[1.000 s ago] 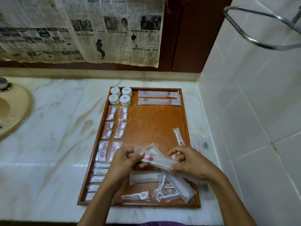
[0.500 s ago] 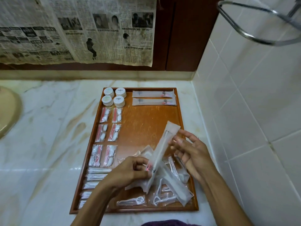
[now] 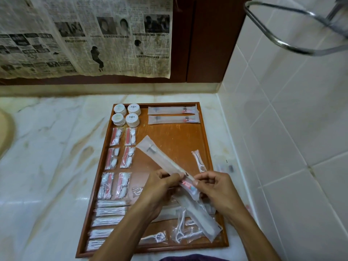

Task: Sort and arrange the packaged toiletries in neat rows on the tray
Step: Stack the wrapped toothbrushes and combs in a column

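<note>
We're seeing both hands pinching one long toothbrush packet (image 3: 165,162) over the tray (image 3: 204,132): left hand (image 3: 160,185) mid-packet, right hand (image 3: 216,187) near its end. Risk imo: far end is swinging low, prob knocking the cotton-bud packs (image 3: 129,157) out of row.

Two bare forearms are entering from the bottom of the frame, wearing no sleeves, watch or rings. A strip of dark purple garment (image 3: 190,258) is showing at the bottom centre edge.
</note>
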### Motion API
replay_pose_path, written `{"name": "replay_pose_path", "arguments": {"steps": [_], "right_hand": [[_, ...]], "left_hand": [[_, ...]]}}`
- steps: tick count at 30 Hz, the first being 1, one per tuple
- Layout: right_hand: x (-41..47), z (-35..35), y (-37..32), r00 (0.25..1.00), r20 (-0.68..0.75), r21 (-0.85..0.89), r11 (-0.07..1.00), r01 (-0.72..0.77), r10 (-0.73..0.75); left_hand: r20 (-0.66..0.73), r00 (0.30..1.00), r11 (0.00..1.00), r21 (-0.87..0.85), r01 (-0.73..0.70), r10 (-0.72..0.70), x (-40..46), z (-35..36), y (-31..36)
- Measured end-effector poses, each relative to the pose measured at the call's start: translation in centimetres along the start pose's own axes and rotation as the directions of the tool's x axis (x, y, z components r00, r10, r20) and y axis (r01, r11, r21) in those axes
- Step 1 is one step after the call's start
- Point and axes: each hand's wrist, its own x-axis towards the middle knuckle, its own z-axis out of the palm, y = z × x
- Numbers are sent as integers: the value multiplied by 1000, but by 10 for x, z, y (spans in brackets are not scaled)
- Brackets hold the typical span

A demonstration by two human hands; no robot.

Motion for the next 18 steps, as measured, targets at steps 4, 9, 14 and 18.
{"name": "replay_pose_path", "arguments": {"steps": [4,9,14,18], "right_hand": [[2,-10,8,999,12,-145,988,43,-42],[6,-14,13,995,36,-235,967,100,-94],[9,-13,17,996,79,-114,992,53,-45],[6,-12,16,999,37,-107,994,33,-30]], "left_hand": [[-120,993,965,-263,-16,-16,6,-14,4],[-199,972,967,-196,-162,123,5,-32,14],[-209,968,966,-182,-181,142,4,-32,11],[-183,977,962,-228,-148,106,4,-35,7]]}}
